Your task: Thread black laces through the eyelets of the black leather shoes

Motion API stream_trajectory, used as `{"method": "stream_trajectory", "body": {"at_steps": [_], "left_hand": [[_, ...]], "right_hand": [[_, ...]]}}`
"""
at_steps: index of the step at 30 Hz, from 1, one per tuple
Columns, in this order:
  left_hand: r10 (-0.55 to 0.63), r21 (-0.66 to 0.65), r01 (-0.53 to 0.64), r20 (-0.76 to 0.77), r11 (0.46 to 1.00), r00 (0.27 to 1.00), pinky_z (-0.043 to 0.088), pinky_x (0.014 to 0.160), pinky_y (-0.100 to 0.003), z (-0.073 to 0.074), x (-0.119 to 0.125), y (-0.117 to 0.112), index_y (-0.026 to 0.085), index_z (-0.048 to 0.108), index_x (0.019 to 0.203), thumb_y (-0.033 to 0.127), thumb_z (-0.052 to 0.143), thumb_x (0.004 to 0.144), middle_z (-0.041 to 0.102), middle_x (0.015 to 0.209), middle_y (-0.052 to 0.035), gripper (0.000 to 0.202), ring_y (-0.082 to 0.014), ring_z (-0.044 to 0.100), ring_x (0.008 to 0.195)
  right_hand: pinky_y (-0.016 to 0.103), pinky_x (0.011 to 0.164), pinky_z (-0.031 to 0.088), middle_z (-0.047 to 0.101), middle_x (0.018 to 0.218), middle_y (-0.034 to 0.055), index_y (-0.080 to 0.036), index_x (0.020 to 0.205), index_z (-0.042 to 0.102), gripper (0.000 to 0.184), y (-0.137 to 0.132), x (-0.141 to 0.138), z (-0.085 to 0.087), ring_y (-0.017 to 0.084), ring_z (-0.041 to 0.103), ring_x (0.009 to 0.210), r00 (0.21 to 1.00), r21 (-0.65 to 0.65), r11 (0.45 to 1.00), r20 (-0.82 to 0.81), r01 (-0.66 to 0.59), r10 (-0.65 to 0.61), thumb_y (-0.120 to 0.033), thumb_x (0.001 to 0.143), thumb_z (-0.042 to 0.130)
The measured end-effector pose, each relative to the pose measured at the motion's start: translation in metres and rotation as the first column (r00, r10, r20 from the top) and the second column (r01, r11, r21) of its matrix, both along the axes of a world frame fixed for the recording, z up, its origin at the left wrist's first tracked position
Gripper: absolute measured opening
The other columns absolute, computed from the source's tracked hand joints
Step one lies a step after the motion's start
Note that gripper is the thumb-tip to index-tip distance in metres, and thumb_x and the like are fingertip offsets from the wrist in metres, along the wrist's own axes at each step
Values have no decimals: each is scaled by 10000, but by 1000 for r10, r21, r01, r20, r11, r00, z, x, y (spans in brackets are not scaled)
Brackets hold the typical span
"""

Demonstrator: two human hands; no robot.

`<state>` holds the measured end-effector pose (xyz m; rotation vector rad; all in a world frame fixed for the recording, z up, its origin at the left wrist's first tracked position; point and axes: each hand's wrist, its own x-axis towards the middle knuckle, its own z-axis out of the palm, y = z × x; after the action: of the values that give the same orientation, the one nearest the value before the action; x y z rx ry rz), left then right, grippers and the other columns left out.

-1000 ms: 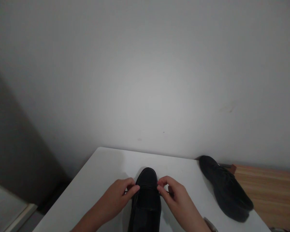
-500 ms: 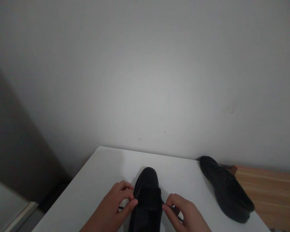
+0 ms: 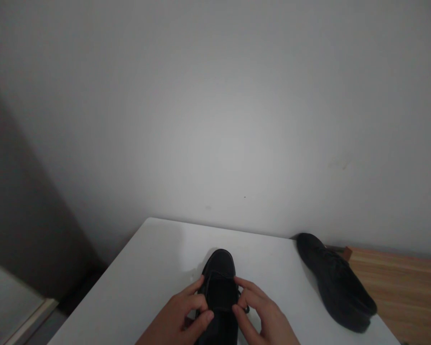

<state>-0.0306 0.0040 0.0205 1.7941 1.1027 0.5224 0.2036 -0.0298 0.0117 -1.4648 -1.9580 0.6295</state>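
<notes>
A black lace-up shoe [image 3: 220, 273] stands on the white table [image 3: 154, 268], toe pointing away from me. My left hand [image 3: 181, 316] presses against the shoe's left side at the lace area, thumb and fingers pinched together on a black lace. My right hand [image 3: 260, 314] is at the shoe's right side, fingers pinched on the other lace end. Both hands sit close together over the tongue. The heel of the shoe is cut off by the bottom edge.
A second black shoe [image 3: 335, 282] lies at the table's right edge, partly over a wooden surface [image 3: 405, 287]. A plain white wall [image 3: 215, 120] rises right behind the table. A dark gap and the floor lie to the left.
Both hands have pulled back toward me, spread outward with the laces, then come inward again over the shoe's tongue. The shoes have not moved.
</notes>
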Motion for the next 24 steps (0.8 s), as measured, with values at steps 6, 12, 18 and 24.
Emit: {"method": "stream_trajectory", "body": {"at_steps": [6,12,18,24], "left_hand": [[1,7,-1,-5,1000,1000,604,713,-277,-4,-1,2,214,692,784,406,552,901,516,1523,-126,265,-324,474,1398],[2,5,-2,12,1000,1000,609,735,-283,-6,-1,4,223,686,774,406,563,897,524,1518,-110,252,-321,444,1419],[10,22,-10,-23,1000,1000,608,788,-287,0,1,1,220,699,797,365,559,886,571,1471,-129,220,-310,455,1413],[-38,57,41,-46,998,998,612,772,-258,-9,0,4,212,721,818,412,540,902,537,1502,-128,282,-308,471,1402]], "right_hand": [[408,943,548,742,1183,108,-240,797,629,152,3,-11,4,275,682,1130,1000,26,1000,27,12,-12,-226,931,559],[385,932,548,668,1245,143,-226,791,594,198,3,-8,2,276,653,1167,997,44,996,19,78,-79,-245,961,494],[367,865,557,701,1067,78,-234,782,572,147,10,-18,3,242,679,1005,998,22,1000,64,12,-14,-188,912,524],[369,829,559,575,1211,122,-227,829,592,196,10,-21,0,213,676,901,991,79,990,54,118,-123,-262,964,455]]}}
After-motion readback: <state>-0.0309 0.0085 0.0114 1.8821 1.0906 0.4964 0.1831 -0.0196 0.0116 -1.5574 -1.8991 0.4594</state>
